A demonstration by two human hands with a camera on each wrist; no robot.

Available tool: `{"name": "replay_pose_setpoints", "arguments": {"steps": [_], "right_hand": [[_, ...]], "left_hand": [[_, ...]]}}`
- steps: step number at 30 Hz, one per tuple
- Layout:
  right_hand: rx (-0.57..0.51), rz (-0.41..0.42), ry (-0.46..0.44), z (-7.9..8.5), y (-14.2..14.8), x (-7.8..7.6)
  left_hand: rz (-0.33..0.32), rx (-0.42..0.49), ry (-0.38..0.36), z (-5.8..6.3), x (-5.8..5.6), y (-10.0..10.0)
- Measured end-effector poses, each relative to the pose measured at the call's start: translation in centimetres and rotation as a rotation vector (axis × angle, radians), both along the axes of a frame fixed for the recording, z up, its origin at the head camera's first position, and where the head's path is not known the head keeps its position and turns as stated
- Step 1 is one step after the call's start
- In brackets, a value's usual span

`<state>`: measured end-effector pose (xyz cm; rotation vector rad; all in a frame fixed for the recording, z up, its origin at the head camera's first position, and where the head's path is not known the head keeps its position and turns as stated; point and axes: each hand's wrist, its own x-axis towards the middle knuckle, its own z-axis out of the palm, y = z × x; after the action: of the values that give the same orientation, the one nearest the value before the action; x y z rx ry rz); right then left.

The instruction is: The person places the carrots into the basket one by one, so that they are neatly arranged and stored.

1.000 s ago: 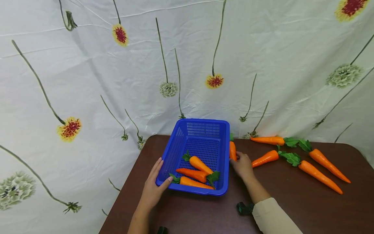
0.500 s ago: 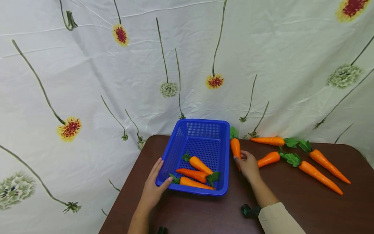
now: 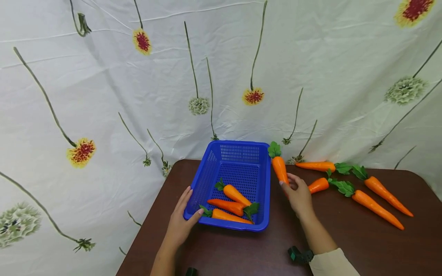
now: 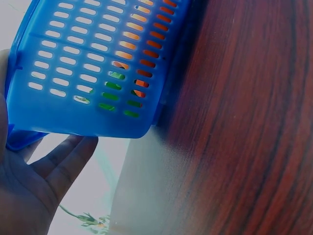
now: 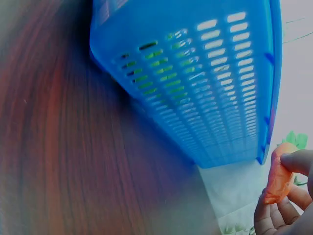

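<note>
A smooth orange carrot with a leafy green top (image 3: pixel 280 169) tilts in my right hand (image 3: pixel 299 194), outside the basket and just beside its right wall, its leaves pointing away from me near the far right corner of the rim; whether they touch it I cannot tell. My thumb and fingers pinch the carrot toward its narrow end, a hold the right wrist view shows close up. The basket, a blue rectangular tub of slotted plastic (image 3: pixel 197 180), has my left hand (image 3: pixel 179 222) at its near left corner, the fingers stretched along the outside and the thumb at the near edge. Inside, three orange carrots with green leaves (image 3: pixel 226 206) lie close together at the near end, the middle one with its leaves to the right, the other two with theirs to the left. To the right of my right hand, four loose orange carrots (image 3: pixel 378 209) rest with their leafy ends gathered near one another, one partly hidden behind my hand. All this sits on a dark brown wood-grain counter (image 3: pixel 345 249). A cream sleeve (image 3: pixel 333 263) covers my right forearm, a small black device (image 3: pixel 299 255) beside its cuff. Behind the counter hangs a white cloth printed with long-stemmed flowers (image 3: pixel 165 76).
</note>
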<state>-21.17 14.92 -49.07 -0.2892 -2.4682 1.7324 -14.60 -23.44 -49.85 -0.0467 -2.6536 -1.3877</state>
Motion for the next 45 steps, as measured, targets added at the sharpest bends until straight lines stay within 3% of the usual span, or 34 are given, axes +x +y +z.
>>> {"name": "replay_pose_setpoints", "arguments": {"steps": [10, 31, 45], "right_hand": [[-0.092, 0.039, 0.051, 2.1, -1.1, 1.9], [0.01, 0.318, 0.312, 4.1, -6.8, 4.6], [0.077, 0.466, 0.25, 4.3, -9.4, 5.4]], "left_hand": [[0.004, 0.0, -0.002, 0.0, 0.0, 0.0], [0.004, -0.019, 0.004, -0.2, 0.0, -0.1], [-0.001, 0.006, 0.007, -0.1, 0.1, 0.0]]}}
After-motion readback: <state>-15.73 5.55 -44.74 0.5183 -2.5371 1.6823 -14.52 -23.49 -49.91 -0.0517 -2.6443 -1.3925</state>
